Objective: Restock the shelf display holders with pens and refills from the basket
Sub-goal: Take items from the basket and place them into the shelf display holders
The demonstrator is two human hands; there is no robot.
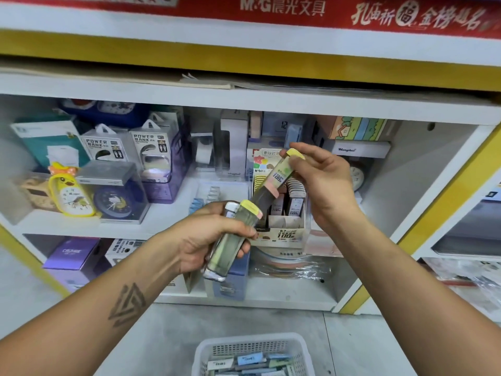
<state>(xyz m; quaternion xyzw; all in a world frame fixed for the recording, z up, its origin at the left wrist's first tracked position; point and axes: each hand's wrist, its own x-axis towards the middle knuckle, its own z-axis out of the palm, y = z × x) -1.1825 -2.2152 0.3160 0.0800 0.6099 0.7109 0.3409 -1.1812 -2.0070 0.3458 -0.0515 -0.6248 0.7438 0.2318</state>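
Yellow-capped refill case (273, 180) sits pinched at its top end between the fingers of the right hand (322, 183), slanting down toward the left hand (208, 237). That hand is curled around a bundle of refill cases (230, 240), perhaps three; the blur hides the count. Just beyond both hands stands the cardboard display holder (282, 229) on the shelf (162, 213). Below the forearms, the white basket (252, 346) holds more cases.

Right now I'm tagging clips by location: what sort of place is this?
Most likely a stationery shop: a red M&G brand banner tops the shelving, boxed power banks sit on display, and a refill display box is being stocked.
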